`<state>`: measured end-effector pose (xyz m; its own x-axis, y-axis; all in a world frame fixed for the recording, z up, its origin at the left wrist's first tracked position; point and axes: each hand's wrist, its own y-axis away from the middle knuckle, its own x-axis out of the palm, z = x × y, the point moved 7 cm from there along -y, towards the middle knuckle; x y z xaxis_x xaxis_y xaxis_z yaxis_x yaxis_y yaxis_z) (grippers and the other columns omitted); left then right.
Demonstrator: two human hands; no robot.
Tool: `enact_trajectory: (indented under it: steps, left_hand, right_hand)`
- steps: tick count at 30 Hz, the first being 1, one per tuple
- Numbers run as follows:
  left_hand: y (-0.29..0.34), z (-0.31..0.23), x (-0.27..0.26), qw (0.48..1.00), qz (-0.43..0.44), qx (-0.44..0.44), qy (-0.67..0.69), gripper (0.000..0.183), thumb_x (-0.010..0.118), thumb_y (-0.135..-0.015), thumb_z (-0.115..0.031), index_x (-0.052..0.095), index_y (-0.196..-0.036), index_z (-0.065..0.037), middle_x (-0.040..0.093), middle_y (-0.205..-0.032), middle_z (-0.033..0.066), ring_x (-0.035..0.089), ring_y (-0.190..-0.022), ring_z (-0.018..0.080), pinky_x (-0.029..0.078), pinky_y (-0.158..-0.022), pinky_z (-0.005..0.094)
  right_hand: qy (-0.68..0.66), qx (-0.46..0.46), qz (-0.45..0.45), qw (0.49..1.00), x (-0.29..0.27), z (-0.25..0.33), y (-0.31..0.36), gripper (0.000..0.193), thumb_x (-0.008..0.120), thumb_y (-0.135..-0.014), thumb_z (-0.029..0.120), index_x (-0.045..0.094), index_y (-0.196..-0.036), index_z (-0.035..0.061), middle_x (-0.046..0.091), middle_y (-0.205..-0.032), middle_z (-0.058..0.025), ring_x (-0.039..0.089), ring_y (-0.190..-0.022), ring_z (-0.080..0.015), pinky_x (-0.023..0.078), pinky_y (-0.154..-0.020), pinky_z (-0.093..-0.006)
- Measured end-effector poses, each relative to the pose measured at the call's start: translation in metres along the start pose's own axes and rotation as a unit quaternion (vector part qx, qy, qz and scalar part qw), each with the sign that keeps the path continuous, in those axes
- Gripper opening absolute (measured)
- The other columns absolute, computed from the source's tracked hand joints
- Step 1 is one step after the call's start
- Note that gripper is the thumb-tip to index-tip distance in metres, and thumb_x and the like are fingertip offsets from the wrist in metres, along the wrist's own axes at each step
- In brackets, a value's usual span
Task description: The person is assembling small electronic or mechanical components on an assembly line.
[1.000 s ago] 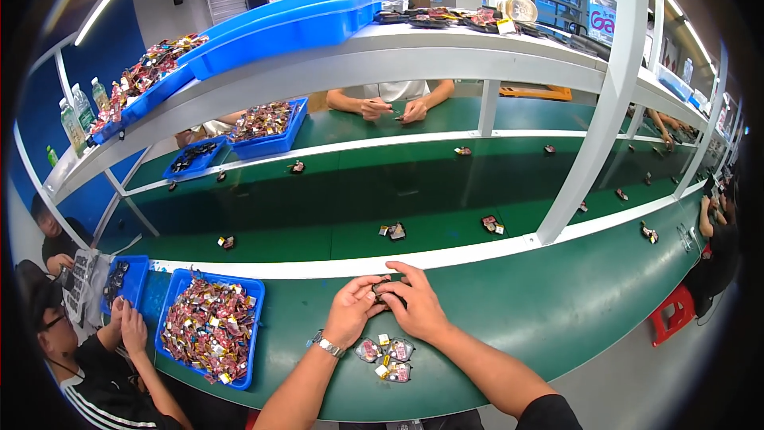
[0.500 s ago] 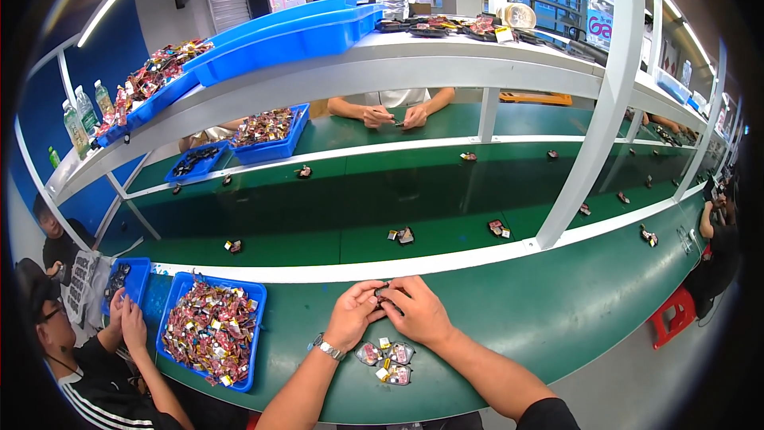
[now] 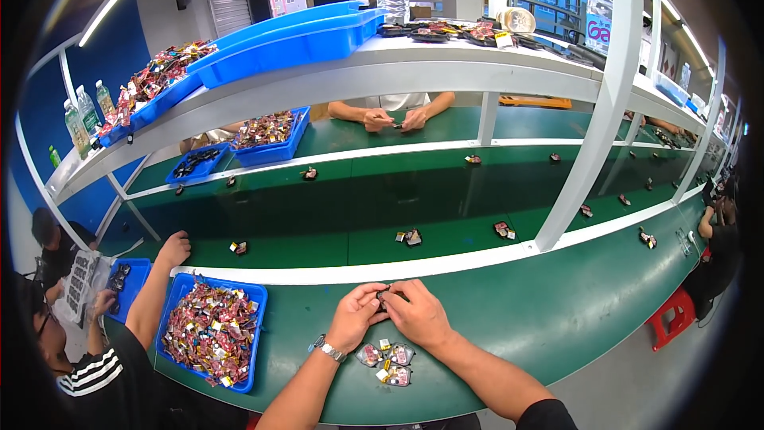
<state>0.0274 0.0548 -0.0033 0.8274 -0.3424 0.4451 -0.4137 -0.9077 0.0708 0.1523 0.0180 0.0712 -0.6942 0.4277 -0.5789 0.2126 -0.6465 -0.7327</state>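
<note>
Above the green tabletop, my left hand [image 3: 354, 320] and my right hand [image 3: 419, 315] meet, fingertips closed on one small black part [image 3: 383, 298]. Most of that part is covered by my fingers, so its exact kind does not show. Just below, between my forearms, several small dark-edged pieces [image 3: 395, 354] with reddish, clear and yellow-and-white parts lie in a loose cluster on the table. A metal-banded watch [image 3: 327, 348] is on my left wrist.
At left stands a blue bin [image 3: 259, 326] heaped with similar small pieces; beyond it is a smaller blue tray [image 3: 142, 279] of black parts. A white rail [image 3: 310, 275] separates my table from a green conveyor [image 3: 342, 223] carrying scattered pieces. A white post [image 3: 593, 127] supports the overhead shelf.
Pieces on the conveyor have shifted slightly to the right. The co-worker at left has stretched an arm out over the conveyor. My hands stay together on the black part, barely moved.
</note>
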Motion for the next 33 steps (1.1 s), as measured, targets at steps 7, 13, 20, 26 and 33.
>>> enact_trajectory:
  steps: [7,13,20,26,33]
  left_hand:
    - [-0.002,0.005,0.001,1.000,0.003,-0.015,-0.015,0.028,0.050,-0.098,-0.002,0.050,-0.126,0.000,0.063,-0.117,0.0091,0.063,-0.107,0.0181,0.054,-0.093,0.0359]
    - [0.000,0.002,-0.001,1.000,-0.007,0.006,0.003,0.027,0.049,-0.098,-0.001,0.052,-0.125,-0.002,0.064,-0.116,0.0072,0.064,-0.103,0.0140,0.056,-0.087,0.0295]
    - [-0.003,0.002,-0.005,0.998,-0.051,0.030,0.010,0.027,0.049,-0.097,0.000,0.051,-0.124,-0.001,0.063,-0.117,0.0100,0.063,-0.106,0.0180,0.055,-0.088,0.0335]
    - [-0.007,0.001,-0.015,0.995,-0.071,0.055,0.049,0.040,0.047,-0.097,0.004,0.043,-0.136,-0.002,0.060,-0.125,0.0139,0.062,-0.109,0.0193,0.055,-0.091,0.0326]
    - [-0.005,-0.007,-0.017,0.984,-0.120,0.129,-0.002,0.057,0.050,-0.094,0.001,0.028,-0.147,-0.006,0.037,-0.148,0.0207,0.050,-0.128,0.0288,0.048,-0.102,0.0425]
  right_hand:
    - [0.011,0.011,0.003,1.000,-0.003,0.001,0.000,0.015,0.071,-0.073,0.004,0.067,-0.087,0.0067,0.062,-0.094,-0.0041,0.061,-0.085,-0.0226,0.053,-0.069,-0.0327]
    - [0.052,-0.038,-0.001,0.998,0.004,0.001,0.005,0.024,0.066,-0.070,0.007,0.067,-0.093,0.0073,0.062,-0.094,-0.0019,0.060,-0.086,-0.0202,0.052,-0.070,-0.0309]
    - [0.001,0.000,0.010,1.000,0.001,0.007,-0.001,0.025,0.072,-0.075,0.008,0.069,-0.099,0.0053,0.062,-0.105,-0.0076,0.061,-0.095,-0.0246,0.054,-0.079,-0.0342]
    - [-0.067,0.008,0.023,0.997,0.019,-0.004,-0.007,0.027,0.071,-0.076,0.010,0.068,-0.102,0.0042,0.060,-0.114,-0.0092,0.061,-0.101,-0.0262,0.054,-0.082,-0.0352]
    - [-0.022,0.109,0.001,0.994,0.071,-0.077,-0.050,0.025,0.075,-0.073,0.014,0.071,-0.097,0.0052,0.064,-0.112,-0.0132,0.064,-0.098,-0.0312,0.054,-0.083,-0.0384]
